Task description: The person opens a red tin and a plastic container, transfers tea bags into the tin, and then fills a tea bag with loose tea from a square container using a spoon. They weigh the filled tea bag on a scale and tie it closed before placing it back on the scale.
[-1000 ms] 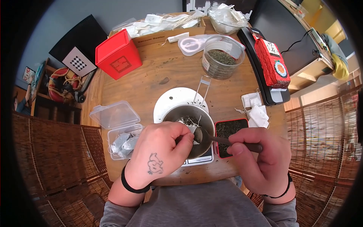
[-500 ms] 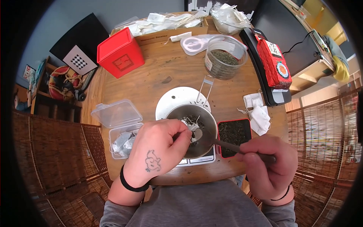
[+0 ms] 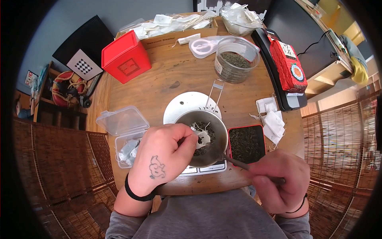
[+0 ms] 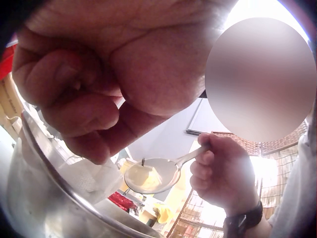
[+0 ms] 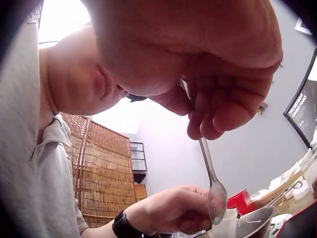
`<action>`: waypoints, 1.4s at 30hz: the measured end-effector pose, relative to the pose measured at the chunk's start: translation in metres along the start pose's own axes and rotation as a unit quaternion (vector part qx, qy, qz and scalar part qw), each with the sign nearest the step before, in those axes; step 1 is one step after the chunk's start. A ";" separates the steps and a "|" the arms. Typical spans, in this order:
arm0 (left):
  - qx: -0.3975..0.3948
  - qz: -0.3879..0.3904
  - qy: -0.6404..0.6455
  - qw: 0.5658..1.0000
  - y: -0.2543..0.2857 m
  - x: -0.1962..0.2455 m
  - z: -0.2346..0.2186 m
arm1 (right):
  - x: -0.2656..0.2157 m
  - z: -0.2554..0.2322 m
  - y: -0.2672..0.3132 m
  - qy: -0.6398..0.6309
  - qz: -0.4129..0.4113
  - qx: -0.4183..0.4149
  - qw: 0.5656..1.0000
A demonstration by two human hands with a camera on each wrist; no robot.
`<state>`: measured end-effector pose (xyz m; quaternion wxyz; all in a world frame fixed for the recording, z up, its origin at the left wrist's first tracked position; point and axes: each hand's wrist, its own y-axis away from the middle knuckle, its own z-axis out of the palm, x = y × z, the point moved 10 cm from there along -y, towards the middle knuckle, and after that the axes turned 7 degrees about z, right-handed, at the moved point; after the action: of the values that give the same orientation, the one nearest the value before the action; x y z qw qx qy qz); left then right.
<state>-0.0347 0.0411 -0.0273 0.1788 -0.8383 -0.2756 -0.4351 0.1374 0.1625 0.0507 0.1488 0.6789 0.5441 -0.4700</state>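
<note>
The left hand (image 3: 165, 153) pinches a small white tea bag (image 3: 203, 138) over the metal pot (image 3: 222, 131), which holds dark leaves and stands on a white scale (image 3: 175, 105). In the left wrist view the bag (image 4: 94, 181) hangs from the fingertips, inside the pot's rim. The right hand (image 3: 280, 179) grips the handle of a metal spoon (image 3: 237, 162), its bowl near the pot's right rim. The spoon's bowl (image 4: 152, 176) looks nearly empty in the left wrist view. Beside the pot lies a red-rimmed tray of dark leaves (image 3: 247, 143).
An open clear plastic box (image 3: 123, 119) with filled bags is at the left. White empty bags (image 3: 272, 119) lie at the right. Farther back stand a red container (image 3: 125, 57), a round tub of leaves (image 3: 236, 59), a cardboard box (image 3: 159, 39) and a red packet (image 3: 288, 65).
The spoon has drawn back from the bag toward the pot's right rim, and its bowl has tilted. The left hand has shifted slightly left, still pinching the bag.
</note>
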 end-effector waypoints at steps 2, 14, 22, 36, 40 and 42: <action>0.004 0.010 0.001 1.000 0.000 -0.001 -0.001 | 0.002 -0.007 0.010 0.008 -0.006 0.009 1.000; -0.011 0.000 -0.012 1.000 0.002 -0.004 0.004 | 0.097 -0.045 0.060 0.102 0.192 0.066 0.974; -0.006 -0.014 -0.026 1.000 0.002 -0.004 0.005 | 0.184 -0.018 0.090 -0.291 0.349 0.102 0.885; -0.004 -0.022 -0.031 0.999 -0.003 0.003 0.012 | 0.203 -0.033 0.111 -0.454 0.334 0.194 0.803; -0.009 -0.015 -0.045 0.999 -0.005 0.007 0.012 | 0.184 -0.033 0.093 -0.466 0.311 0.198 0.804; -0.008 -0.001 -0.036 0.999 -0.005 0.008 0.014 | 0.168 -0.031 0.079 -0.464 0.289 0.186 0.816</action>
<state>-0.0255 0.0546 -0.0280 0.1615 -0.8546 -0.2794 -0.4067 0.2157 0.2566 -0.0923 0.3834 0.5211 0.0913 -0.7570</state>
